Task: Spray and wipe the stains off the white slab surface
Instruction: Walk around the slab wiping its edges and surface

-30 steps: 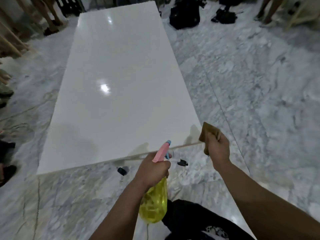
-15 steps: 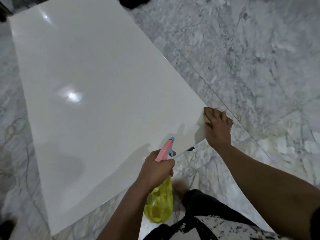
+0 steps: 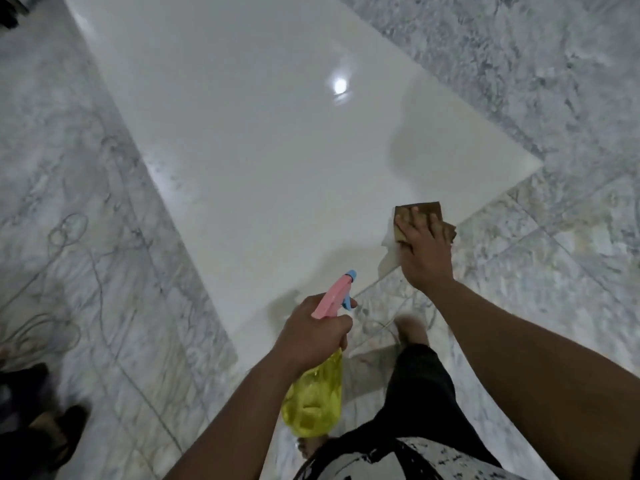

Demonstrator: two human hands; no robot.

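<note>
White glossy slab (image 3: pixel 263 161) lies flat on the grey-veined marble floor (image 3: pixel 69 202), running diagonally away from you, one near corner out to the right. A bright round light glare (image 3: pixel 340 85) reflects off the slab, past your right hand.

Your right hand (image 3: pixel 424 251) sits at the slab's near edge, fingers straight and spread, pressing flat on a brown square cloth (image 3: pixel 424 216). The cloth overlaps that edge: part on the slab, part hanging over the floor. A pale strip shows along the cloth's side toward the slab; can't tell whether it's a second layer or wet film.

Your left hand (image 3: pixel 311 336) is clamped round the neck of a spray bottle with translucent yellow body, pink head and blue nozzle (image 3: pixel 317 396). It's held in the air just short of the slab's near edge, nozzle pointing onto the slab, yellow body hanging below the fist. Can't tell if a finger is on the trigger.

No clear stains visible on the slab from this angle, only soft shadows near your hands.

Your dark trouser leg (image 3: pixel 420 386) and a bare foot (image 3: pixel 410 327) stand on the floor just beside the slab's near edge, below your right hand. Dark shoes (image 3: pixel 59 431) sit on the floor well apart from the slab, on its left side.
</note>
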